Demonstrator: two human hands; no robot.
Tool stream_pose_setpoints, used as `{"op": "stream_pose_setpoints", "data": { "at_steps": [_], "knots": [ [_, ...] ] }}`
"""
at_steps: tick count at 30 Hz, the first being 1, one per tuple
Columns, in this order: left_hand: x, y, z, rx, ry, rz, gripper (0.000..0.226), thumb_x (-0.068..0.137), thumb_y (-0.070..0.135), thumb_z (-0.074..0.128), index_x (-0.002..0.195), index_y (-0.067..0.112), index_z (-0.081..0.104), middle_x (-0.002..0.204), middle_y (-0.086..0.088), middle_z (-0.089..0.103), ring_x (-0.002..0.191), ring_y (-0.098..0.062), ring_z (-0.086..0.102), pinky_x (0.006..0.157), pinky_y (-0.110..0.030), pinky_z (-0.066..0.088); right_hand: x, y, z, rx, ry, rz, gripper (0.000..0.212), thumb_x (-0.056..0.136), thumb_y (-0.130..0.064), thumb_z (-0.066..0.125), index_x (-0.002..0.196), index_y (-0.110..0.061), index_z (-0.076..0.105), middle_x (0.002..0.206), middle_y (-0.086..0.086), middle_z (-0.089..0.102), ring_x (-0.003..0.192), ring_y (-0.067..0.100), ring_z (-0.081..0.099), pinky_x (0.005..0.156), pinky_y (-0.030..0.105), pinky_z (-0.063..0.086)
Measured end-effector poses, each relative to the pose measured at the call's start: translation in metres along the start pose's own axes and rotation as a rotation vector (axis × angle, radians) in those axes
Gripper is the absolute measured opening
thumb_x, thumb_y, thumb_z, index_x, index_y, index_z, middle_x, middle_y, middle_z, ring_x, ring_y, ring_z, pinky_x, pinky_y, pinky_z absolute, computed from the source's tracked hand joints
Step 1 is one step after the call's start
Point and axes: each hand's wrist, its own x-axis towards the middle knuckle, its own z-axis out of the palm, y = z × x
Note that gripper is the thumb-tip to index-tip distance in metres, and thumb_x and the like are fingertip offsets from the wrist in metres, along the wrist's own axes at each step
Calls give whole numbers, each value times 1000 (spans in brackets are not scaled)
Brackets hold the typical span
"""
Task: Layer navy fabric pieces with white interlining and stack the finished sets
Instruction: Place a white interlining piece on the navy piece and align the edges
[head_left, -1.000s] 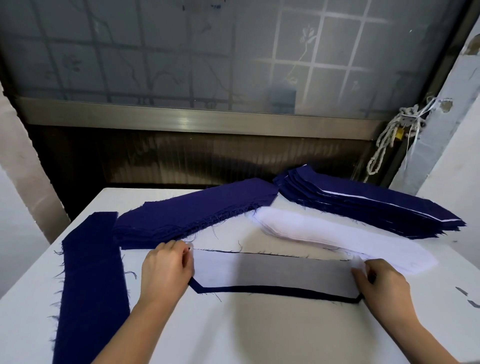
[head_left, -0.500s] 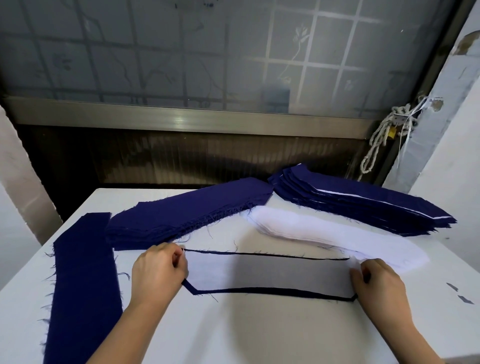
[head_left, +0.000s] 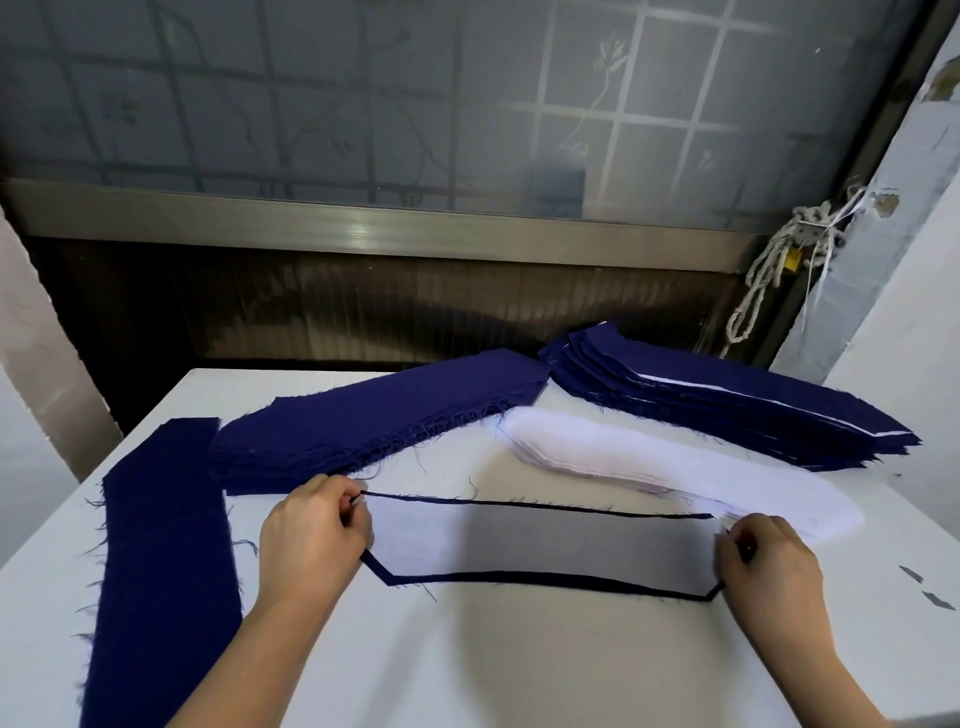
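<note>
Navy fabric piece (head_left: 545, 579) lies flat on the near centre of the white table (head_left: 519, 670), with a white interlining piece (head_left: 540, 540) laid on top so that only a thin navy border shows around it. Left hand (head_left: 311, 535), fingers curled, pinches the left end of the navy fabric piece. Right hand (head_left: 769, 566), fingers curled, pinches the right end. Behind the left hand sits a stack of navy pieces (head_left: 374, 421). A stack of white interlining (head_left: 623, 457) lies behind the right hand. Stacked finished sets (head_left: 727, 410) occupy the rear right. A navy strip (head_left: 161, 545) lies along the left edge.
</note>
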Motion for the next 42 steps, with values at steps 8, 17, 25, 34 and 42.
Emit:
{"op": "stream_pose_setpoints", "data": {
  "at_steps": [8, 17, 25, 34, 42],
  "knots": [
    [0, -2, 1, -35, 15, -14, 12, 81, 13, 72, 90, 22, 72, 76, 15, 60, 62, -13, 56, 57, -28, 43, 0, -1, 0, -33, -8, 7, 25, 84, -4, 63, 67, -12, 47, 72, 2, 48, 60, 26, 47, 58, 38, 39],
    [1, -1, 2, 14, 10, 6, 13, 82, 11, 72, 93, 17, 75, 81, 8, 63, 64, -19, 58, 57, -28, 40, -1, -3, 2, -31, 7, 4, 13, 84, 0, 59, 77, -10, 53, 82, 4, 54, 66, 28, 48, 62, 35, 37],
    [2, 1, 2, 10, 72, 240, 10, 80, 15, 73, 89, 14, 68, 87, 6, 56, 76, -21, 56, 57, -29, 42, 2, -5, 6, 1, 61, -88, 26, 81, 5, 59, 103, -8, 61, 101, 1, 54, 87, 30, 56, 74, 37, 44],
    [3, 0, 12, 68, -69, 352, 43, 80, 41, 77, 59, 25, 43, 60, 12, 43, 58, -8, 46, 47, -21, 35, 54, -94, 50, 69, -143, -358, 20, 95, -4, 52, 109, -5, 66, 106, 7, 65, 94, 23, 61, 84, 32, 50],
    [3, -2, 13, 111, -53, 272, 26, 84, 29, 71, 63, 24, 56, 65, 15, 48, 60, -9, 50, 47, -24, 40, 94, -139, 97, -232, -483, -420, 18, 98, -16, 48, 109, -7, 59, 110, 10, 55, 91, 24, 54, 81, 29, 43]
  ]
}}
